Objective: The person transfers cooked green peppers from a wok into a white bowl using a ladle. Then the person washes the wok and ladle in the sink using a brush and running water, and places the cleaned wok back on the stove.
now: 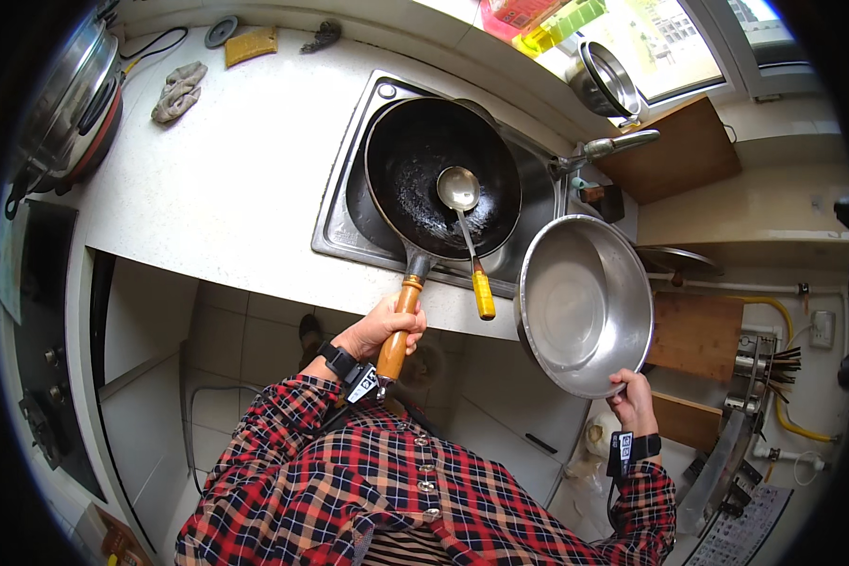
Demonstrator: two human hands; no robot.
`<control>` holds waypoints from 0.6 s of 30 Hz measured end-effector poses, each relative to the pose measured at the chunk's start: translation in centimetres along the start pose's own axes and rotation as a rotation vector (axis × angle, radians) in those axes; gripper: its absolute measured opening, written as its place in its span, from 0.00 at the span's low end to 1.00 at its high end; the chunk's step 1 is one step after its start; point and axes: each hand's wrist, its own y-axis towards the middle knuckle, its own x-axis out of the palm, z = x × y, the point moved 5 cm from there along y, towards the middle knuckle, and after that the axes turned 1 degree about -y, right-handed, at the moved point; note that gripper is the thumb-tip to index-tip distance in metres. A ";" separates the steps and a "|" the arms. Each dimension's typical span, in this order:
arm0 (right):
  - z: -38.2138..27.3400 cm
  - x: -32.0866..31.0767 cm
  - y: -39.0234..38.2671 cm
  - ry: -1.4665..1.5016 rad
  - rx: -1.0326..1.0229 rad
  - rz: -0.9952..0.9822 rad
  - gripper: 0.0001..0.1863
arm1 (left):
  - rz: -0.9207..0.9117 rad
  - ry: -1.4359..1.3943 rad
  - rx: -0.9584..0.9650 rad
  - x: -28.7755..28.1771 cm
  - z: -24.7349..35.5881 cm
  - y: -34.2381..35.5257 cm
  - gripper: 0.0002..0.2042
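Note:
My left hand (388, 328) is wrapped round the wooden handle of a black wok (406, 160), which is over the sink. Inside the wok lies a metal ladle (459, 190), its yellow handle sticking out over the near rim; the wok's inner surface looks wet. At the right, my right hand (633, 400) grips the near rim of a large stainless steel basin (575, 302). The basin is tilted so its inside shows, and it looks empty. It is held beside the sink's right end.
The steel sink (330, 231) is set in a white counter (245, 170). A faucet (623, 143) reaches in from the right, near a wooden cutting board (679, 151). A rag (178, 92) and a yellow sponge (251, 45) lie far left. Stacked pots (66, 104) stand at the left edge.

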 end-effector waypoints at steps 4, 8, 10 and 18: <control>-1.2 1.2 1.4 -0.049 -0.031 -0.023 0.06 | -0.013 -0.048 0.013 -0.5 -1.8 0.8 0.13; -2.8 2.6 2.4 -0.147 -0.076 -0.063 0.05 | 0.020 -0.043 -0.011 -1.1 -2.4 0.9 0.12; -3.8 3.2 2.8 -0.182 -0.112 -0.071 0.05 | -0.001 -0.009 -0.039 -1.0 -2.7 1.0 0.11; -7.8 5.7 4.4 -0.325 -0.205 -0.042 0.05 | 0.011 0.195 -0.094 -0.8 -2.1 0.9 0.17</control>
